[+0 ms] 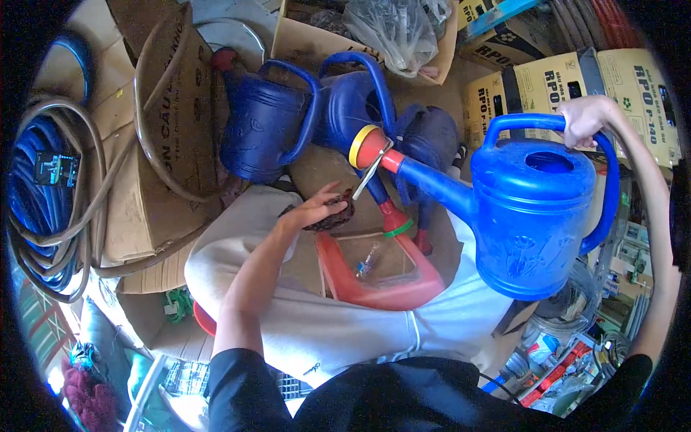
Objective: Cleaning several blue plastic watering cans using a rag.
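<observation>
My right hand grips the top handle of a blue plastic watering can, which hangs at the right. Its spout reaches left to a red sprinkler head with a yellow rim, and a pale strip is tied about the neck. My left hand, fingers spread, rests on a dark, crumpled rag-like thing just below that head; whether it grips it I cannot tell. More blue watering cans stand in front, one with a red, green-rimmed head. A red plastic stool lies between my legs.
Coiled brown hose and cardboard boxes are on the left. An open carton with clear plastic bags stands at the far side. Yellow cartons are stacked at the right, above wire coils and packaged goods.
</observation>
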